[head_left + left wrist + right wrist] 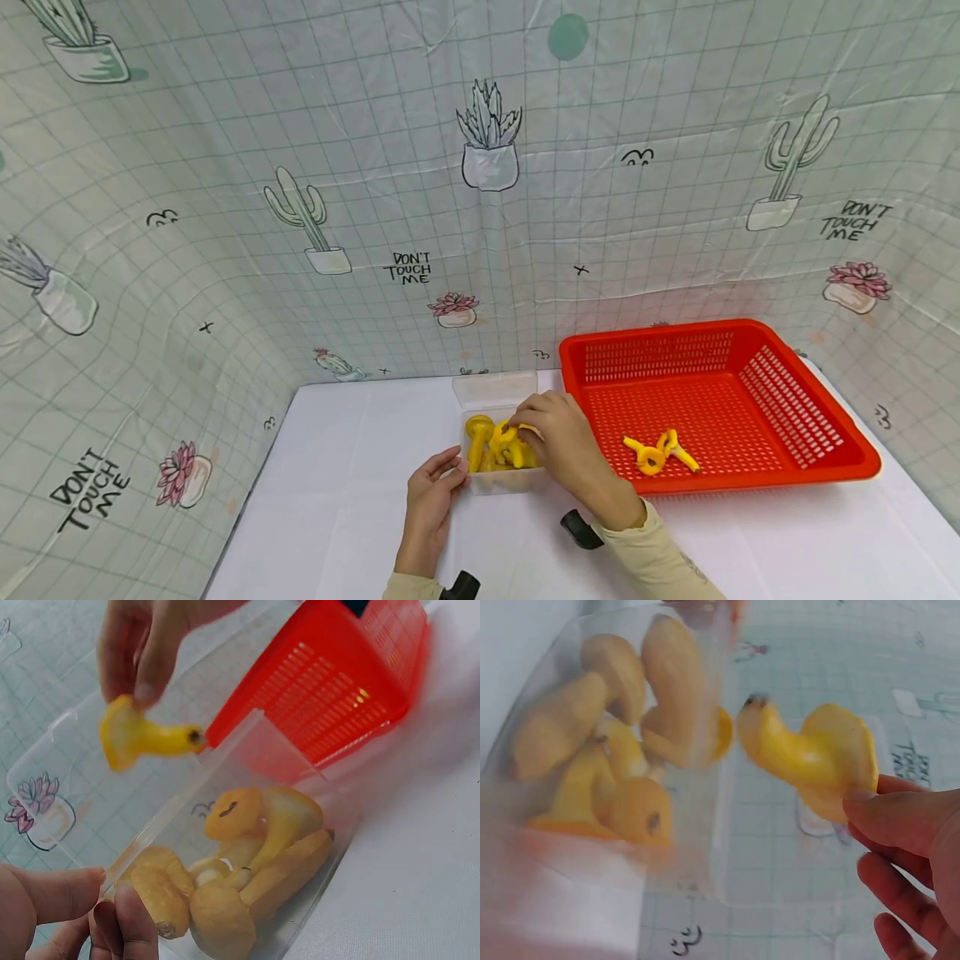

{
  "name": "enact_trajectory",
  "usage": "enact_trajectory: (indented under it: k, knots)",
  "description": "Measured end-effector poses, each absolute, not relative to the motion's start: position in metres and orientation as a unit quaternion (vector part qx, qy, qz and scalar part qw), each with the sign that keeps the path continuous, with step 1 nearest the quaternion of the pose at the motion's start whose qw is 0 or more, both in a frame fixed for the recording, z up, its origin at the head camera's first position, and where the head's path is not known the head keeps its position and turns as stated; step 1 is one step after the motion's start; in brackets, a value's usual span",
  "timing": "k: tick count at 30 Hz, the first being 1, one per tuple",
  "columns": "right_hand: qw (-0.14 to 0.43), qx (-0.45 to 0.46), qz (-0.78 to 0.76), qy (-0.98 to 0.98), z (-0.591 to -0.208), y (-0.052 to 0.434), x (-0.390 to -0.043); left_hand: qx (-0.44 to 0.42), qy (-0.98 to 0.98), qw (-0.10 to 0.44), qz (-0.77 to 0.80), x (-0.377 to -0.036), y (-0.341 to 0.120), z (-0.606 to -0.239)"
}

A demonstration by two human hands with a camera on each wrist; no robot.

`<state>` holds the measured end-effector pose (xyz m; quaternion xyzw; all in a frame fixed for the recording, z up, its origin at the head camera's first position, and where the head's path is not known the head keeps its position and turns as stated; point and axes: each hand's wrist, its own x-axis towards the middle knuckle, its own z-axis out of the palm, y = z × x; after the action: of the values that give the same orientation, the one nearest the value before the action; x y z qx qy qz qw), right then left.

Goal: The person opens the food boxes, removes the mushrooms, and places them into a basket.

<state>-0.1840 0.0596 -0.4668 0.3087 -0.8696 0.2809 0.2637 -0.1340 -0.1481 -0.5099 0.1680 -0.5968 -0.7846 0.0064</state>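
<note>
Right hand (142, 645) pinches yellow mushroom (142, 739) cap, stem pointing sideways toward box (247, 862).

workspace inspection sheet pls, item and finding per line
surface: white table.
job's things: clear box of yellow mushrooms, lid open; red basket holding two more mushrooms.
clutter: nothing seen.
grippers: left hand holds the box's side; right hand pinches one yellow mushroom above the box.
cables: nothing seen.
surroundings: cactus-print grid sheet behind and at both sides.
</note>
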Motion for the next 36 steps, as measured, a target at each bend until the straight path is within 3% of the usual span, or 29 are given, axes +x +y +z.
enact_trajectory:
  k: [21, 36]
  knots:
    - [0.358, 0.257, 0.287, -0.85, -0.456, 0.129, -0.167, 0.174, -0.602, 0.01, -0.779, -0.134, -0.15, -0.512]
    - [0.371, 0.222, 0.276, -0.859, -0.453, 0.174, -0.164, 0.171, -0.601, 0.007, -0.78, -0.135, -0.148, -0.51]
